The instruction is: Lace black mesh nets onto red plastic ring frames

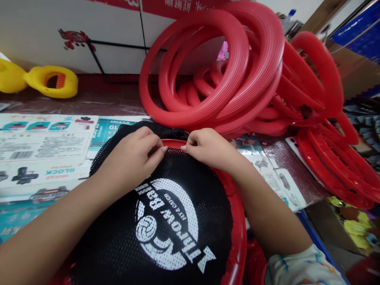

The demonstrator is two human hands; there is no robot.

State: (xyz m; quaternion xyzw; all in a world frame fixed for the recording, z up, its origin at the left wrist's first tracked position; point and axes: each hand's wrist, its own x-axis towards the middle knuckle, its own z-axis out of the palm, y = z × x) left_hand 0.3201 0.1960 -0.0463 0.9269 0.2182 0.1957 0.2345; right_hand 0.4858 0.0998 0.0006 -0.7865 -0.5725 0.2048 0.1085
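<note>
A black mesh net [208, 190] with a white "Throw Ball" print lies across a round red plastic frame [237, 237]. My left hand [133, 154] pinches the net's edge between thumb and fingers at the far side of the frame. Just to its right, my right hand [208, 148] pinches the same edge, thumb against forefinger. Between the two hands a short stretch of red rim shows. Some loose mesh bunches up behind my left hand. The near left part of the frame is mostly covered by net and forearm.
Several ribbed red rings [196, 114] are piled behind my hands. More red frames [335, 158] stack at the right by the table edge. Yellow plastic pieces [63, 85] lie at the back left. Printed cardboard [44, 154] covers the table; a white carton [118, 23] stands behind.
</note>
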